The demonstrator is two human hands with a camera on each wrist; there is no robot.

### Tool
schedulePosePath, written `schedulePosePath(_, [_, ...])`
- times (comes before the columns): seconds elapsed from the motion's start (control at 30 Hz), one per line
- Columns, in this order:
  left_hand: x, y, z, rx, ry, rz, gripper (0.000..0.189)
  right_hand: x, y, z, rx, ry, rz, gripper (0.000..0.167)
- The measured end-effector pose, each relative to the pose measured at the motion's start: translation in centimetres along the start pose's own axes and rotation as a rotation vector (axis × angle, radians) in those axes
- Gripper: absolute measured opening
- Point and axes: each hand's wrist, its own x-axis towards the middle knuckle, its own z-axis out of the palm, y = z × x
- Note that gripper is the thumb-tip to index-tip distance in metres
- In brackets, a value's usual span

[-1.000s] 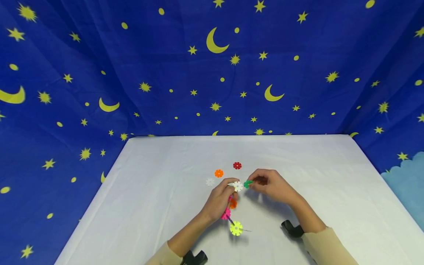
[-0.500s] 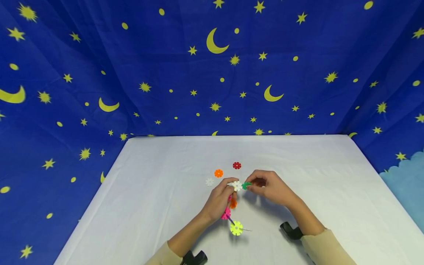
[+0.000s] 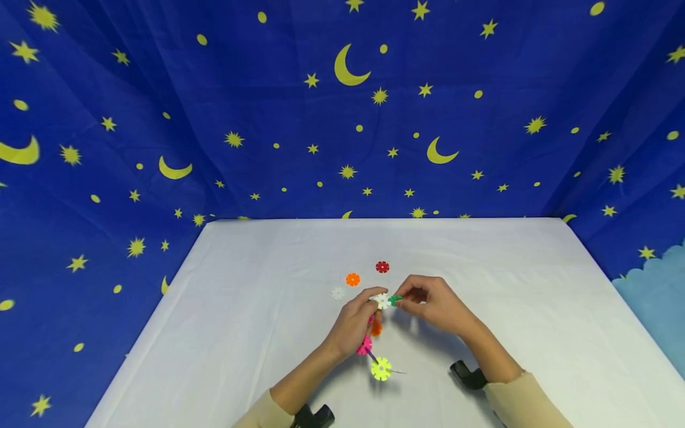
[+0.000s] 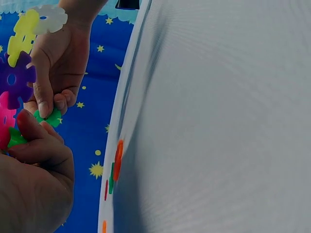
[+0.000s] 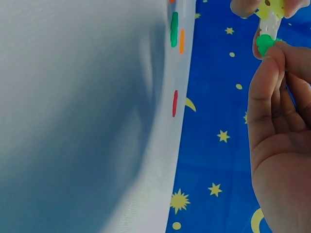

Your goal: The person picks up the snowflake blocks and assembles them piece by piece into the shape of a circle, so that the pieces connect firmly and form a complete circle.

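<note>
My left hand (image 3: pixel 350 330) grips a linked chain of notched plastic discs between thumb and fingers. A white disc (image 3: pixel 383 301) sticks out past its fingertips. My right hand (image 3: pixel 439 306) pinches a green disc (image 3: pixel 395 301), whose edge meets the white one's edge. Below the left hand hang a pink disc (image 3: pixel 365 346), an orange disc (image 3: pixel 377 328) and a yellow disc (image 3: pixel 381 369) of the same chain. The left wrist view also shows its purple disc (image 4: pixel 12 80) and a pale disc (image 4: pixel 51 19) at the end. Fingers hide part of the chain.
Loose on the white-covered table (image 3: pixel 257 333) lie a red disc (image 3: pixel 382 267), an orange disc (image 3: pixel 352 279) and a whitish disc (image 3: pixel 338 293), beyond the hands. A blue curtain (image 3: pixel 289 107) with stars and moons rises behind. Black devices (image 3: pixel 468 375) sit at both wrists.
My right hand has shifted slightly left, bringing the green disc from just apart to against the white disc's edge. The left hand and its chain stay nearly still.
</note>
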Motion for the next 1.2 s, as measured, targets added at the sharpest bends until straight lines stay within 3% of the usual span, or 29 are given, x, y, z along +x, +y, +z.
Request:
schedulePosePath(0.17, [0.4,-1.6,0.3,0.005,0.010,0.017,0.031,0.1,-0.3,0.4,0.022,0.020,-0.054,0.011])
schedulePosePath(0.4, [0.4,-1.4,0.2,-0.001,-0.011,0.084,0.030,0.0,-4.1,0.3,-0.015,0.069,-0.093,0.013])
schedulePosePath(0.53, [0.6,-1.3,-0.2,0.009,-0.004,0.086,0.028,0.1,-4.5,0.4,-0.007,0.088,-0.073,0.010])
schedulePosePath(0.73, [0.5,-0.9,-0.8,-0.013,0.011,0.028,0.029,0.3,-3.3,0.9,0.008,0.074,-0.028,0.010])
schedulePosePath(0.97, [-0.5,2.0,-1.5,-0.075,0.015,-0.013,0.029,0.9,-1.2,1.2,-0.002,0.042,0.037,0.010])
schedulePosePath(1.2, [-0.6,2.4,-1.9,-0.115,0.038,-0.010,0.032,1.6,-0.6,0.9,-0.002,-0.009,0.058,0.012])
